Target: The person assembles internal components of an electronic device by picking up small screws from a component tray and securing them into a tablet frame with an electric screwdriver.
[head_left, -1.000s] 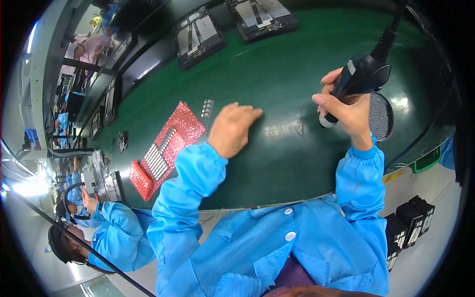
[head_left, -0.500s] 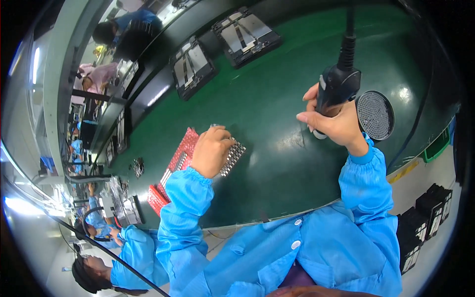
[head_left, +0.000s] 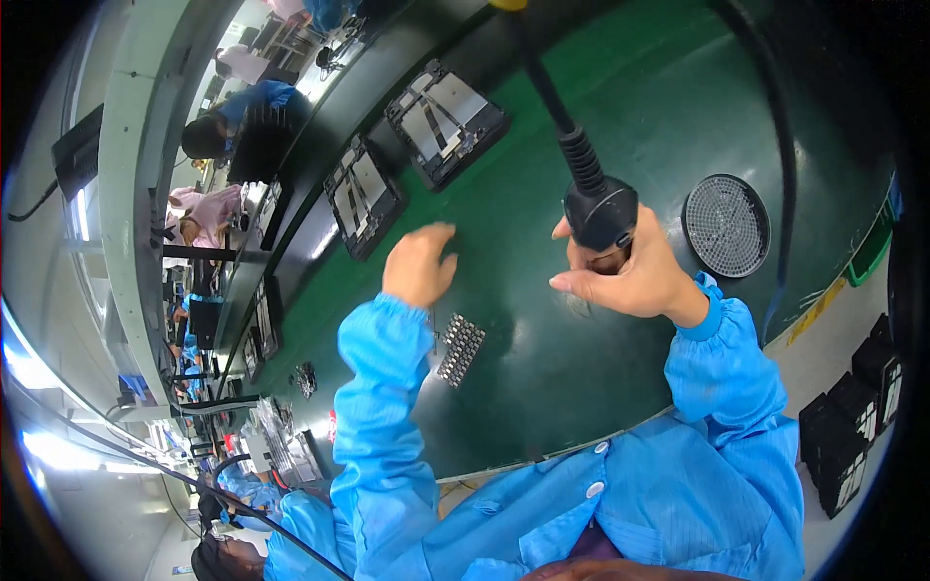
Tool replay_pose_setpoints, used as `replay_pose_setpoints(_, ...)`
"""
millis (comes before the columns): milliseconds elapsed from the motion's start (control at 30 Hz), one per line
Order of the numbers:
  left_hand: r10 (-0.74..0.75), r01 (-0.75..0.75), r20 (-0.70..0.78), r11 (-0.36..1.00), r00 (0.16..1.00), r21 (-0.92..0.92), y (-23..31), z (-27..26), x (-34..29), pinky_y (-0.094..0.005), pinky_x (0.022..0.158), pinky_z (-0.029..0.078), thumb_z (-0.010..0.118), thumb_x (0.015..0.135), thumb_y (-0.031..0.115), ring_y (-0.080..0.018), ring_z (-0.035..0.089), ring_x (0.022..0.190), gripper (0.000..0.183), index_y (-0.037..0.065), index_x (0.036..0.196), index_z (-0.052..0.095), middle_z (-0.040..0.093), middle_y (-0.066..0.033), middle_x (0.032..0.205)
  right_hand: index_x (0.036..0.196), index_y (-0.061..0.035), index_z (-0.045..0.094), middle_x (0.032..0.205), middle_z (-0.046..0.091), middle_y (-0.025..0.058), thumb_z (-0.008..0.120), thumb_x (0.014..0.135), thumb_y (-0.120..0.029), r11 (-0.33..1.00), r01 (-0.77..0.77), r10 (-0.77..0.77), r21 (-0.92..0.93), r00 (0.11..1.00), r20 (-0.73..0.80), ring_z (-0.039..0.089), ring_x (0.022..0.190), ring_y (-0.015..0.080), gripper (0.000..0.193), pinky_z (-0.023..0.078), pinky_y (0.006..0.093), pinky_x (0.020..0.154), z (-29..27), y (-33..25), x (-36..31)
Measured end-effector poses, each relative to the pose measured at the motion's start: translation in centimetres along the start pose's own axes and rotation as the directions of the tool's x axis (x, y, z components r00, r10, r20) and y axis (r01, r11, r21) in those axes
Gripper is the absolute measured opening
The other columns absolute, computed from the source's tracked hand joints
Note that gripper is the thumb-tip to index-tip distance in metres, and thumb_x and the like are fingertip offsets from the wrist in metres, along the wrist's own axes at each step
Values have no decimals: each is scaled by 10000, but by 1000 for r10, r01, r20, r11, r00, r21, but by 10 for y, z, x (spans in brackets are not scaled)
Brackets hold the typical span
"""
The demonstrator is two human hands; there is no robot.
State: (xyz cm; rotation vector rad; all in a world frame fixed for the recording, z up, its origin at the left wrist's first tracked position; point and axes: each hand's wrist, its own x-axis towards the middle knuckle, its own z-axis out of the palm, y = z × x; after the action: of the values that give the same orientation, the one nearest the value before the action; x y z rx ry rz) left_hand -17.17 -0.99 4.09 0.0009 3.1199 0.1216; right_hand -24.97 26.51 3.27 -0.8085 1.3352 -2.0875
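Observation:
My right hand (head_left: 644, 266) is wrapped round a black corded electric screwdriver (head_left: 601, 215), its cable running up from the back end. The tool's tip is hidden below the hand. To the left, my left hand (head_left: 418, 266) is over the green bench with thumb and fingers apart, and nothing shows between them. Just below it lies a patch of small metallic pieces in rows (head_left: 462, 351), partly next to my left sleeve. Beyond my left hand lie two opened black tablet-like devices (head_left: 364, 198) with silver panels and dark ribbon cables inside.
A round black gridded dish (head_left: 727, 226) sits right of my right hand. Small dark parts (head_left: 306, 380) and a bit of red wrap (head_left: 332, 426) lie at left. Black trays (head_left: 852, 416) are stacked below the bench's right edge. Co-workers in blue sit at left.
My left hand has come off the metallic pieces and moved forward, toward the opened devices. The red bubble wrap is now mostly out of sight. My right hand shifted slightly left with the electric screwdriver.

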Motion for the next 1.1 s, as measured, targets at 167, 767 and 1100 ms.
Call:
replay_pose_setpoints(167,60,-15,-185,972,981,236,-50,40,93,-446,949,417,610,626,-30,-360,458,1159,625,34,1226,450,463,-195,1262,989,-3,548,751,549,-9,699,709,2,998,24,-25,-62,1000,-3,459,688,18,318,395,182,608,0,-4,3)
replay_pose_setpoints(767,231,-148,-537,970,811,194,41,21,23,-432,854,406,728,529,141,-309,566,1014,572,15,1069,589,610,-146,1078,1017,-19,535,685,597,-7,741,731,-16,970,203,-222,-130,963,-151,451,545,13,352,356,195,486,-5,-3,6)
replay_pose_setpoints(1100,140,-218,-358,958,923,-186,146,54,-97,-588,1022,229,779,546,162,-386,416,1248,623,20,1123,592,531,-151,1261,1075,-20,573,680,573,-12,745,750,-65,917,264,-372,-300,838,-399,513,530,47,370,382,191,462,-33,-13,1)
